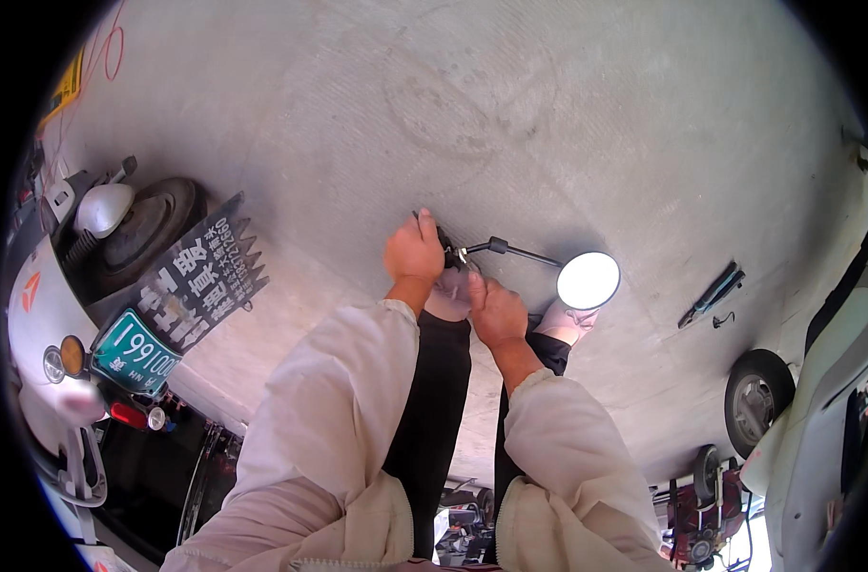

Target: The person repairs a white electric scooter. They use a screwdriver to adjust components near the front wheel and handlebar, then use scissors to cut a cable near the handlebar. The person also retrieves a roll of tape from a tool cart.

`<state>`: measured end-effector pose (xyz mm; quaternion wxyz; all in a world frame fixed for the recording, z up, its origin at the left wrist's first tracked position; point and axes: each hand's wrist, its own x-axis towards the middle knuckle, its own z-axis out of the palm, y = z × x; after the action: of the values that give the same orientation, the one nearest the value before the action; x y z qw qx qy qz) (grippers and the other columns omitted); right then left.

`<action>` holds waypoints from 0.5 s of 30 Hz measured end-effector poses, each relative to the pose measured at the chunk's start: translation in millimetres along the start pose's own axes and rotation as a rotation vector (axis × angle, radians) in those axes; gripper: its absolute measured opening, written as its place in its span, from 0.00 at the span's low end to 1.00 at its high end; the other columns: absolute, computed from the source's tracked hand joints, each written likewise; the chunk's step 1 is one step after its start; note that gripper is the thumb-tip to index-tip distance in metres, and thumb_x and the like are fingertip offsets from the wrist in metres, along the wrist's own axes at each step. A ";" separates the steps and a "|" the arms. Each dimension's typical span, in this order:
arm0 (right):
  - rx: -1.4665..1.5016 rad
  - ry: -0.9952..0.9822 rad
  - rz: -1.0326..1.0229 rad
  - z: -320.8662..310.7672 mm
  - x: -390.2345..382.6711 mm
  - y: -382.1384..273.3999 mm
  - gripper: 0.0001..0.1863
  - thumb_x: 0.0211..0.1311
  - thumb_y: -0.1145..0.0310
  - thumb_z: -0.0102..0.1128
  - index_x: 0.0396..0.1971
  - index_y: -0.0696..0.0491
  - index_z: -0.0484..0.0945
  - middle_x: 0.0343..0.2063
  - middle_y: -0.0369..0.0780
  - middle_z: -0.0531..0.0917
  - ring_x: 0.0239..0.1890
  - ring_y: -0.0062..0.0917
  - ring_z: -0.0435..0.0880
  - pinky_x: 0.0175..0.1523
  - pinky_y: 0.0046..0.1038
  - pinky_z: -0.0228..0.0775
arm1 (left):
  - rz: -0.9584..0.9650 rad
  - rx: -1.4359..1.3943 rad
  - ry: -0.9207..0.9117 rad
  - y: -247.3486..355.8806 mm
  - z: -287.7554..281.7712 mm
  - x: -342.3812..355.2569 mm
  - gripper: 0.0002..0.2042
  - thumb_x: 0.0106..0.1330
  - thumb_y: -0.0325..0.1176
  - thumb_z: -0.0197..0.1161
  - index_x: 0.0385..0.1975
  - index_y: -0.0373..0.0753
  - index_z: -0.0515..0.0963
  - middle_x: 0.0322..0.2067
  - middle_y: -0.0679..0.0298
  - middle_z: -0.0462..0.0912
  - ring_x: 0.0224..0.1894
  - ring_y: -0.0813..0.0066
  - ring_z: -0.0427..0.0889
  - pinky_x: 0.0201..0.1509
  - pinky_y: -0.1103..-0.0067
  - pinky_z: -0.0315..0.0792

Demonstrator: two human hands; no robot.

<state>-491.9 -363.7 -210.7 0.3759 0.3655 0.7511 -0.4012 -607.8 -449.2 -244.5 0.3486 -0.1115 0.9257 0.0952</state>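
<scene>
A round rear-view mirror (588, 280), glaring white, sits at the end of a black, bent stem (525, 253). The stem leads to a small dark mount (447, 250) with a bright metal piece. My left hand (415, 252) is closed around the mount's left side, and a dark end shows past the knuckles. Just below the mount, my right hand (497, 311) is curled with its thumb up near the metal piece. Whatever its fingers hold, if anything, is hidden. Both hands are over my feet, low above the concrete floor (339, 124).
At left stands a scooter (38, 324) with its rear wheel (157, 234), torn mudflap (200, 276) and green plate (134, 353). Dark tools (711, 294) lie on the floor at right. Beyond them are a loose-looking wheel (758, 392) and a pale vehicle (816, 410); a red machine (706, 520) is lower right.
</scene>
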 end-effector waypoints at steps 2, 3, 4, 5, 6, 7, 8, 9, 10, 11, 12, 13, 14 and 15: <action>0.010 0.016 -0.036 -1.9 1.3 0.3 0.28 0.63 0.45 0.36 0.25 0.54 0.77 0.23 0.51 0.79 0.28 0.48 0.78 0.35 0.45 0.70 | -0.015 -0.036 0.016 -0.1 0.5 -0.9 0.24 0.64 0.50 0.39 0.26 0.35 0.76 0.29 0.45 0.78 0.34 0.43 0.76 0.38 0.57 0.68; 0.015 0.021 -0.057 -3.1 0.6 0.3 0.28 0.63 0.45 0.36 0.24 0.54 0.76 0.23 0.51 0.79 0.28 0.48 0.78 0.34 0.45 0.70 | -0.024 -0.052 0.022 -1.1 1.8 -2.3 0.24 0.64 0.50 0.39 0.26 0.35 0.76 0.29 0.44 0.78 0.34 0.43 0.76 0.38 0.57 0.67; 0.019 0.028 -0.078 -4.3 0.0 0.2 0.28 0.63 0.46 0.37 0.23 0.54 0.76 0.23 0.51 0.79 0.27 0.48 0.78 0.34 0.45 0.70 | -0.010 -0.066 0.026 -2.0 2.7 -2.2 0.25 0.64 0.50 0.39 0.26 0.34 0.76 0.29 0.44 0.78 0.35 0.43 0.75 0.39 0.57 0.67; 0.046 0.032 -0.084 -5.2 -0.2 -0.4 0.28 0.64 0.46 0.37 0.22 0.55 0.76 0.22 0.52 0.79 0.27 0.49 0.78 0.34 0.46 0.69 | 0.003 -0.080 0.029 -2.6 3.3 -0.2 0.25 0.64 0.50 0.38 0.27 0.33 0.76 0.29 0.43 0.77 0.35 0.43 0.75 0.39 0.57 0.67; 0.071 0.037 -0.090 -7.7 -0.5 -2.9 0.28 0.64 0.47 0.36 0.22 0.55 0.75 0.22 0.52 0.78 0.27 0.49 0.77 0.33 0.46 0.68 | 0.015 -0.096 0.032 -4.0 4.8 2.1 0.26 0.64 0.50 0.38 0.27 0.33 0.76 0.30 0.43 0.77 0.35 0.42 0.75 0.39 0.57 0.67; 0.095 0.042 -0.097 -10.1 -0.9 -5.6 0.28 0.65 0.48 0.36 0.22 0.56 0.75 0.22 0.53 0.77 0.27 0.50 0.77 0.33 0.47 0.67 | 0.016 -0.085 0.008 -5.8 5.4 5.7 0.26 0.65 0.50 0.38 0.27 0.33 0.76 0.30 0.43 0.77 0.36 0.42 0.75 0.40 0.58 0.67; 0.093 0.050 -0.100 -11.6 -1.5 -9.3 0.28 0.64 0.48 0.36 0.21 0.56 0.75 0.22 0.52 0.78 0.27 0.49 0.77 0.33 0.46 0.68 | 0.016 -0.076 -0.016 -7.9 5.3 10.5 0.26 0.65 0.50 0.38 0.28 0.32 0.76 0.31 0.42 0.77 0.37 0.42 0.75 0.41 0.58 0.66; 0.088 0.060 -0.103 -13.7 -2.0 -13.8 0.28 0.64 0.48 0.37 0.20 0.56 0.75 0.22 0.51 0.78 0.27 0.48 0.78 0.33 0.46 0.69 | 0.017 -0.069 -0.039 -8.4 4.8 13.8 0.26 0.65 0.50 0.38 0.28 0.32 0.76 0.32 0.42 0.77 0.37 0.42 0.75 0.41 0.58 0.66; 0.082 0.070 -0.107 -15.2 -1.9 -15.5 0.28 0.64 0.48 0.37 0.19 0.56 0.75 0.22 0.50 0.79 0.28 0.47 0.78 0.33 0.45 0.70 | 0.012 -0.086 -0.058 -9.3 4.5 15.9 0.26 0.65 0.50 0.38 0.28 0.31 0.76 0.32 0.42 0.77 0.38 0.42 0.74 0.42 0.59 0.66; 0.055 0.085 -0.122 -15.6 -1.1 -14.2 0.28 0.64 0.48 0.37 0.19 0.56 0.75 0.22 0.50 0.79 0.28 0.47 0.78 0.33 0.45 0.70 | 0.007 -0.104 -0.077 -10.5 4.3 17.3 0.27 0.65 0.51 0.37 0.29 0.31 0.76 0.32 0.42 0.77 0.38 0.42 0.74 0.42 0.59 0.66; 0.032 0.100 -0.138 -15.5 -0.1 -14.4 0.28 0.64 0.49 0.37 0.19 0.56 0.76 0.22 0.50 0.79 0.28 0.47 0.78 0.34 0.45 0.70 | 0.004 -0.119 -0.094 -9.7 1.6 17.9 0.27 0.65 0.51 0.37 0.29 0.31 0.76 0.33 0.42 0.77 0.39 0.42 0.74 0.43 0.59 0.66; 0.008 0.116 -0.154 -15.4 1.1 -14.7 0.28 0.65 0.49 0.36 0.20 0.56 0.76 0.22 0.50 0.79 0.28 0.47 0.78 0.34 0.45 0.70 | 0.025 -0.113 -0.104 -9.0 -0.5 17.6 0.27 0.65 0.51 0.38 0.30 0.31 0.75 0.33 0.42 0.77 0.39 0.42 0.74 0.43 0.59 0.66; 0.015 0.103 -0.146 -16.6 2.7 -13.6 0.28 0.65 0.49 0.36 0.20 0.56 0.76 0.23 0.50 0.79 0.28 0.47 0.78 0.34 0.44 0.70 | 0.046 -0.106 -0.113 -8.7 -2.8 17.2 0.27 0.65 0.52 0.38 0.30 0.31 0.75 0.33 0.42 0.77 0.39 0.42 0.74 0.43 0.59 0.66; 0.023 0.089 -0.139 -19.5 4.5 -12.5 0.28 0.65 0.49 0.36 0.21 0.56 0.76 0.23 0.50 0.79 0.28 0.48 0.78 0.35 0.44 0.70 | 0.066 -0.097 -0.123 -8.6 -5.7 16.0 0.27 0.65 0.52 0.38 0.30 0.31 0.75 0.33 0.42 0.77 0.39 0.41 0.74 0.43 0.59 0.66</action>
<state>-509.9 -350.5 -202.8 0.3093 0.3343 0.7859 -0.4182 -620.7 -461.1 -251.7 0.3955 -0.0918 0.9001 0.1581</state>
